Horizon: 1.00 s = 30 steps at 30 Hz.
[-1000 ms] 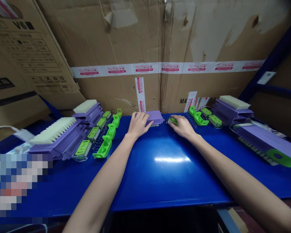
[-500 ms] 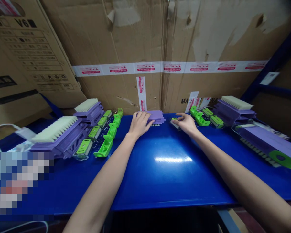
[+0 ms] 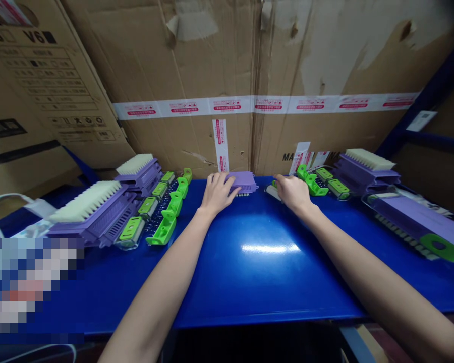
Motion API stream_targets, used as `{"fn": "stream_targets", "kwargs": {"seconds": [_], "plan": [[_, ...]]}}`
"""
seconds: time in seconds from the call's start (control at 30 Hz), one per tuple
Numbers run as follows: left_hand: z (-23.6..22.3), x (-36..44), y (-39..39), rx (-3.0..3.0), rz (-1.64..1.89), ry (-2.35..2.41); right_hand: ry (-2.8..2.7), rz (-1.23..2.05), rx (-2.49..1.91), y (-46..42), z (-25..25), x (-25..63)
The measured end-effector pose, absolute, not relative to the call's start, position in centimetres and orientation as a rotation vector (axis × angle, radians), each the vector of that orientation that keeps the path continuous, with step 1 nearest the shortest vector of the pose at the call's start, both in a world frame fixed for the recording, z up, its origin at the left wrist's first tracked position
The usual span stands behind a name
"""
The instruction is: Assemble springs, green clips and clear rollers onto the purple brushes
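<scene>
My left hand (image 3: 216, 193) grips the left end of a flat purple plastic piece (image 3: 243, 182) that lies at the back of the blue table (image 3: 257, 272). My right hand (image 3: 293, 192) is curled over a small clear-and-green part (image 3: 272, 189) just right of the purple piece; most of that part is hidden under my fingers. Both arms reach straight forward over the table.
Purple brush blocks with white bristles (image 3: 94, 212) and a row of green clips (image 3: 165, 222) sit at the left. More green clips (image 3: 318, 182), another brush block (image 3: 365, 169) and a long purple-and-green piece (image 3: 419, 224) lie at the right. Cardboard boxes (image 3: 249, 75) form a wall behind.
My right hand has shifted a little back and closed further over the small green part. The left hand stays on the purple piece.
</scene>
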<state>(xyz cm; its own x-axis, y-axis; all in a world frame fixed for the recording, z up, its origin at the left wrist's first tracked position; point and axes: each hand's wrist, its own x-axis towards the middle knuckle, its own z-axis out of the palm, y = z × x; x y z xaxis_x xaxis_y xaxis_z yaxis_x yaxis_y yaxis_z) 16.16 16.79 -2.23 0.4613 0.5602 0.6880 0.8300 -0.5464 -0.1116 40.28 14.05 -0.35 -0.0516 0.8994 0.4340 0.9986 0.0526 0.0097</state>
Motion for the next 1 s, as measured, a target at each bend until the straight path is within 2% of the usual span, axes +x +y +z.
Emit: {"fn": "stream_targets", "kwargs": {"seconds": [0.2,0.43,0.53,0.63,0.8,1.0], "plan": [[-2.4,16.3,16.9,-2.271,-0.807,-1.239,-1.858,-0.544,-1.671,13.8,0.2,40.2],[-2.7,16.3,17.3,-2.289,-0.812,-1.167,-1.953,0.015,-1.342,13.3,-1.5,36.8],[-2.2,16.6,16.8,-2.286,-0.8,-1.106,-2.061,0.135,-1.317,13.3,-2.6,35.6],[-1.5,17.2,16.0,-2.352,-0.7,-1.01,-2.11,0.073,-1.357,13.1,-3.0,35.2],[-1.2,18.4,14.8,-2.503,-0.57,-0.895,-2.06,-0.212,-1.459,12.7,-1.9,36.1],[-1.9,19.2,14.9,-2.709,-0.611,-1.092,-1.826,-0.391,-1.689,13.3,-0.3,39.0]]}}
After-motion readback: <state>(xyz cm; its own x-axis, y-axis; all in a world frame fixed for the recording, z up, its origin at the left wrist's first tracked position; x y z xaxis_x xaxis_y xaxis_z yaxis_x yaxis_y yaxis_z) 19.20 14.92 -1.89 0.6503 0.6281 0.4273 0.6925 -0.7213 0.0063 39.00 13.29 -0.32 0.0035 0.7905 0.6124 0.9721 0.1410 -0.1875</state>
